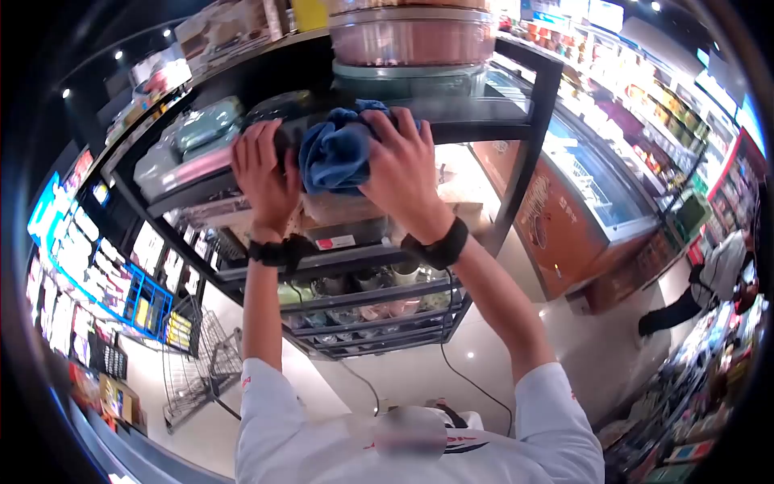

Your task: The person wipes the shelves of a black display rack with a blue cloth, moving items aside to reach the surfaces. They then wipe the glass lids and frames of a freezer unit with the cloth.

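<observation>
A bunched blue cloth (334, 153) lies against the upper part of the black shelf rack (484, 131). My right hand (403, 161) is closed on the cloth's right side, its fingers bent over the top. Left of the cloth, my left hand (264, 169) has its fingers curled over something dark at the shelf's front edge, which I cannot make out. Beside that hand, pale lidded containers (205, 129) sit on the same shelf. Round containers with clear sides (411, 40) are stacked on the top, above my right hand.
Lower shelves hold clear-wrapped cups (403, 274) and other goods. A wire shopping cart (197, 355) stands on the left. On the right are an orange-sided chest freezer (556, 218) and a person (713, 274). Cables (476, 383) run across the floor.
</observation>
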A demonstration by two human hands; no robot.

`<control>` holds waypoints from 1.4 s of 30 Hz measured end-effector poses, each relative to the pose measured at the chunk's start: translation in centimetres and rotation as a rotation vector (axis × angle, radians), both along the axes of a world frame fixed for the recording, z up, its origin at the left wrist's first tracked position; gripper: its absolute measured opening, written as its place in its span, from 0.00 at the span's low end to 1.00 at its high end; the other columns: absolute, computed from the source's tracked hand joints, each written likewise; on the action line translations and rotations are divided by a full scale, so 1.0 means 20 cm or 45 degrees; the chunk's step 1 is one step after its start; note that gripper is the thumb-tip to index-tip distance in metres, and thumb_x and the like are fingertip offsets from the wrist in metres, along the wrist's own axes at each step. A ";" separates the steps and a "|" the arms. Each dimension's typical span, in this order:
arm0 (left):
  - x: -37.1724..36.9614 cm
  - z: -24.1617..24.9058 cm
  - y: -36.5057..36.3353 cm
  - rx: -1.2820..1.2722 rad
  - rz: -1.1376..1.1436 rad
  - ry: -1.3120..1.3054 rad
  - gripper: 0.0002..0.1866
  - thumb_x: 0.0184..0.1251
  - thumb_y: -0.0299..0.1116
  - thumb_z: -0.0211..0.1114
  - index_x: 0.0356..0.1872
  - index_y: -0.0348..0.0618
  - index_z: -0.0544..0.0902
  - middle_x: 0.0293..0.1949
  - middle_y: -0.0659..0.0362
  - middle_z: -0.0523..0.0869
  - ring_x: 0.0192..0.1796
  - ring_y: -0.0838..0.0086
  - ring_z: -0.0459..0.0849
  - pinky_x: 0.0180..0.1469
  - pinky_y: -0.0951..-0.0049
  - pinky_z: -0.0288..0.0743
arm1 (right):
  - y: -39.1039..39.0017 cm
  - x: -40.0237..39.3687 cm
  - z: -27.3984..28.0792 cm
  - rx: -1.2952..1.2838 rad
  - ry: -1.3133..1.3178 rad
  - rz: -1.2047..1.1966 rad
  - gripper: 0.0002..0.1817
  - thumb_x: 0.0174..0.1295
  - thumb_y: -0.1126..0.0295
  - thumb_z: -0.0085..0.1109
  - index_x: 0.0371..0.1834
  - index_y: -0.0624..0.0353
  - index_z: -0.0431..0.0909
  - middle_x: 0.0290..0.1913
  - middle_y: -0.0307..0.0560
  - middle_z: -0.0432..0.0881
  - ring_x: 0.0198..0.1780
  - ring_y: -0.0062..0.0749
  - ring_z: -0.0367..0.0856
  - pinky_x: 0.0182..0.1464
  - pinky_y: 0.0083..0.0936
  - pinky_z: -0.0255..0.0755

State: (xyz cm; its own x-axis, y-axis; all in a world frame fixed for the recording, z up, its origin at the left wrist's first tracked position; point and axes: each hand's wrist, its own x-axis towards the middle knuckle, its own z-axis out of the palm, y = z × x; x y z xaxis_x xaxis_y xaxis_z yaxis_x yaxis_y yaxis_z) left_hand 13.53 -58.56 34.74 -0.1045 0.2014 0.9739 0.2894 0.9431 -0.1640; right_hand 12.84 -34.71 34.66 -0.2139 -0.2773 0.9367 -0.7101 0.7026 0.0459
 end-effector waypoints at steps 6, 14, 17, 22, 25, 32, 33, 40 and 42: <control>-0.05 0.02 -0.04 -0.003 0.042 0.094 0.14 0.73 0.36 0.63 0.56 0.46 0.82 0.51 0.54 0.84 0.54 0.51 0.80 0.61 0.54 0.70 | 0.61 -0.17 -0.10 -0.325 0.076 -0.378 0.25 0.41 0.70 0.74 0.49 0.55 0.88 0.62 0.46 0.82 0.63 0.52 0.78 0.66 0.45 0.69; -0.09 0.01 -0.08 0.014 -0.052 0.108 0.16 0.74 0.42 0.59 0.54 0.45 0.82 0.48 0.53 0.83 0.51 0.52 0.79 0.58 0.54 0.70 | 0.27 -0.23 -0.17 -0.421 0.128 -0.126 0.21 0.54 0.66 0.72 0.53 0.55 0.86 0.61 0.49 0.84 0.64 0.50 0.80 0.71 0.47 0.68; -0.04 0.02 -0.11 -0.028 -0.166 0.031 0.21 0.69 0.41 0.62 0.59 0.43 0.83 0.51 0.51 0.84 0.55 0.49 0.80 0.62 0.53 0.71 | -0.28 -0.08 -0.11 -0.367 0.038 0.112 0.21 0.51 0.64 0.70 0.51 0.46 0.88 0.59 0.40 0.83 0.60 0.47 0.77 0.61 0.44 0.66; 0.06 0.05 -0.24 -0.060 -0.345 -0.065 0.22 0.70 0.35 0.61 0.63 0.41 0.83 0.57 0.49 0.86 0.59 0.50 0.81 0.65 0.53 0.71 | -0.26 -0.03 -0.05 -0.070 0.135 0.117 0.21 0.48 0.67 0.69 0.49 0.51 0.90 0.59 0.41 0.83 0.59 0.47 0.78 0.56 0.43 0.70; 0.18 0.05 -0.39 -0.036 -0.054 0.042 0.16 0.68 0.28 0.61 0.55 0.42 0.85 0.54 0.53 0.87 0.56 0.55 0.83 0.63 0.57 0.72 | 0.02 -0.07 -0.05 -0.057 0.204 0.055 0.22 0.47 0.66 0.70 0.49 0.52 0.91 0.57 0.43 0.83 0.56 0.49 0.77 0.55 0.42 0.70; 0.17 0.09 -0.78 0.065 0.238 0.176 0.03 0.74 0.25 0.61 0.41 0.43 0.83 0.45 0.58 0.85 0.48 0.59 0.80 0.54 0.59 0.70 | 0.36 -0.15 -0.04 -0.048 0.152 -0.019 0.17 0.54 0.68 0.65 0.48 0.56 0.90 0.56 0.45 0.85 0.57 0.48 0.81 0.60 0.40 0.77; 0.15 0.08 -0.80 0.056 0.324 0.240 0.03 0.74 0.25 0.61 0.41 0.43 0.83 0.44 0.58 0.85 0.47 0.59 0.80 0.53 0.59 0.70 | 0.35 -0.15 -0.04 -0.058 0.158 -0.033 0.17 0.54 0.68 0.65 0.48 0.56 0.90 0.55 0.46 0.85 0.57 0.48 0.81 0.60 0.40 0.77; 0.07 0.00 -0.79 0.235 0.108 0.300 0.03 0.74 0.22 0.62 0.43 0.42 0.82 0.42 0.56 0.82 0.46 0.56 0.77 0.55 0.56 0.69 | 0.11 -0.16 -0.05 -0.048 0.243 -0.075 0.16 0.54 0.71 0.64 0.47 0.54 0.89 0.49 0.44 0.83 0.52 0.47 0.81 0.54 0.39 0.75; 0.09 0.00 -0.79 0.220 0.150 0.269 0.03 0.74 0.23 0.64 0.43 0.43 0.82 0.43 0.56 0.82 0.49 0.56 0.77 0.58 0.56 0.67 | -0.05 -0.11 -0.04 0.014 0.273 -0.018 0.17 0.56 0.72 0.62 0.50 0.54 0.88 0.50 0.44 0.82 0.51 0.46 0.79 0.50 0.41 0.72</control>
